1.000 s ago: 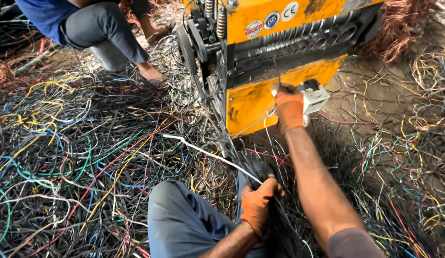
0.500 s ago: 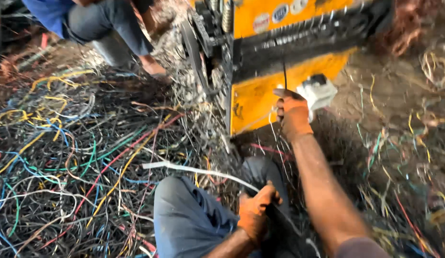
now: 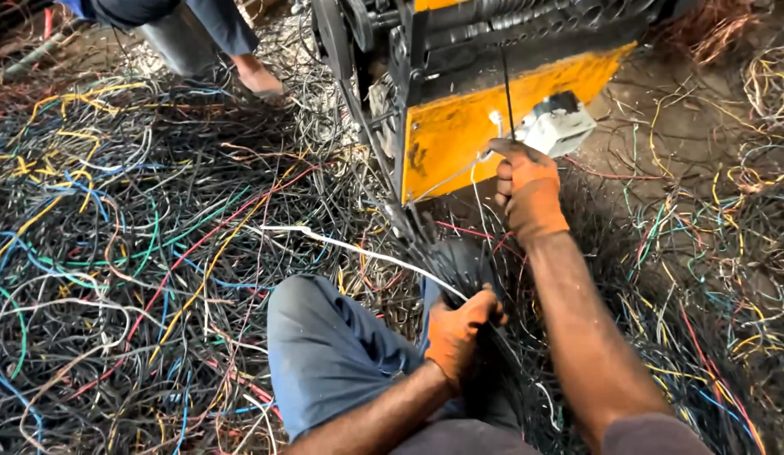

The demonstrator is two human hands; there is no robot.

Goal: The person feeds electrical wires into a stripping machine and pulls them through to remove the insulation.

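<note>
Black wire (image 3: 503, 80) is pinched by right hand (image 3: 527, 192) at yellow machine (image 3: 485, 126); white wire (image 3: 358, 251) gripped by left hand (image 3: 456, 330). Feeding is best kept straight.

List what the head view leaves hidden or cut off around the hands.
- Yellow machine: top cut by frame edge.
- Left hand: palm hidden by its own curled fingers; dark wires there blur together.
- Other person's leg: body cut off at top.
</note>
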